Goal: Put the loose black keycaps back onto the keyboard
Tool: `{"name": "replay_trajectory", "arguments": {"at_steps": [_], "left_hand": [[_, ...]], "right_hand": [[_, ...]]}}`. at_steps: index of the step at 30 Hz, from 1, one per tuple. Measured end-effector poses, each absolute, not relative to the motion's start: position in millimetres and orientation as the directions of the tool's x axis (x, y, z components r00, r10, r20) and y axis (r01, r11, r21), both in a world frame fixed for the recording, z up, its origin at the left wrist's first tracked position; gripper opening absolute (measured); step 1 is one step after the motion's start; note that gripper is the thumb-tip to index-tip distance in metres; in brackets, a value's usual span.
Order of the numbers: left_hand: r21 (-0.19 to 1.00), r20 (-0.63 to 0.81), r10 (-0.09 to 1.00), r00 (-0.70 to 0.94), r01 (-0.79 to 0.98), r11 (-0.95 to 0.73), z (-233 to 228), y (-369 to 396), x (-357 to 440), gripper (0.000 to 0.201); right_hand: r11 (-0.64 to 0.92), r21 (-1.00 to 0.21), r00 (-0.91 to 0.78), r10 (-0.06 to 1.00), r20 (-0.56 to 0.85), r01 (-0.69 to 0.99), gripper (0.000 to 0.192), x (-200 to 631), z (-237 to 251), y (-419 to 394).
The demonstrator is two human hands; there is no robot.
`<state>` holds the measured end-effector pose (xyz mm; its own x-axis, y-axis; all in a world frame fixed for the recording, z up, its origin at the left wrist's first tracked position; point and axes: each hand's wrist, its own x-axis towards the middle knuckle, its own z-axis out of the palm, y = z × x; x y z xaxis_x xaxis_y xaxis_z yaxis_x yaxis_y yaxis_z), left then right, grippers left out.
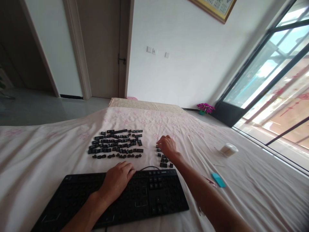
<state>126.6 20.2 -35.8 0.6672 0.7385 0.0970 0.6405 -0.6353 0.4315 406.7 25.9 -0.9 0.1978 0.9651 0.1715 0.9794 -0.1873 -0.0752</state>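
A black keyboard (156, 193) lies tilted on the cloth in front of me. Many of its key positions are bare; some keys remain around the number pad on the right. My left hand (119, 178) is over its upper middle, fingers closed along the far edge. Beyond it, loose black keycaps (118, 140) are laid out in rough rows. My right hand (167, 145) reaches to a smaller group of keycaps (163, 165) right of those rows. Its fingers are bent together at the group's far end, and anything between the fingertips is hidden.
A pale flowered cloth (149, 120) covers the surface. To the right are a clear round tub of cotton swabs (229, 149), a teal flat piece (218, 179) and a few loose swabs. A cable (149, 167) loops behind the keyboard. Farther off stand pink flowers (205, 108).
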Motion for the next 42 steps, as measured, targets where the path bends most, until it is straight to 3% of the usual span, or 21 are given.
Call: {"name": "replay_trajectory", "arguments": {"at_steps": [12,23,28,31,42], "left_hand": [[0.420,0.102,0.734,0.671,0.640,-0.643,-34,19,125,0.027],[0.373,0.083,0.732,0.676,0.660,-0.652,-32,19,124,0.025],[0.377,0.087,0.737,0.670,0.662,-0.647,-32,18,124,0.027],[0.374,0.084,0.735,0.673,0.662,-0.649,-31,18,124,0.027],[0.362,0.110,0.736,0.669,0.662,-0.656,-39,20,123,0.025]], "right_hand": [[-0.154,0.034,0.151,0.985,0.080,0.987,0.009,405,-6,41],[-0.103,-0.088,0.112,0.988,0.103,0.991,0.016,390,20,14],[0.048,-0.267,0.004,0.981,0.192,0.962,0.015,375,34,-49],[0.041,-0.320,0.006,0.990,0.143,0.946,0.015,367,37,-84],[-0.030,-0.229,0.034,0.999,0.015,0.973,0.016,355,35,-113]]}}
